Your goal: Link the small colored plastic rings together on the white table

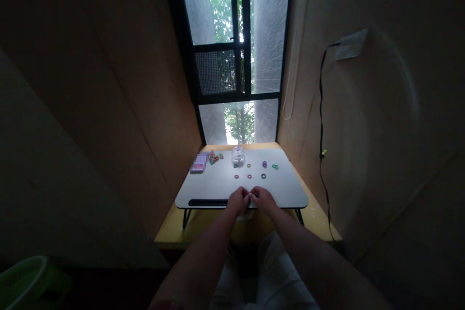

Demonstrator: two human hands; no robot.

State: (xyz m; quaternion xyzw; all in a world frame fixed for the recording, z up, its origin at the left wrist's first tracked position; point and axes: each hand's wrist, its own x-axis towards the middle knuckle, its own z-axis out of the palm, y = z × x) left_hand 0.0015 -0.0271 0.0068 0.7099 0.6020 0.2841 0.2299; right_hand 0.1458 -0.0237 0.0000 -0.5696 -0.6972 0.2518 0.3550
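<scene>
Near the front edge of a white folding lap table (214, 186), my left hand (238, 199) and my right hand (263, 199) meet fingertip to fingertip. Both have their fingers pinched; anything between them is too small to make out. Just beyond lie small coloured rings that look like hair ties: a pink one (236, 177), a reddish one (249, 177) and a dark one (263, 176). Farther back are a yellowish ring (249, 165), purple rings (264, 164) and green rings (275, 167). A transparent plastic jar (238, 156) stands behind, with a bluish ring (235, 165) at its foot.
A heap of mixed coloured rings (215, 157) lies at the table's back left, beside a blurred-out flat purple item (199, 162). A dark slot (207, 202) runs along the front edge. The table stands on a yellow surface (169, 227) below a window; a black cable (321, 121) hangs right.
</scene>
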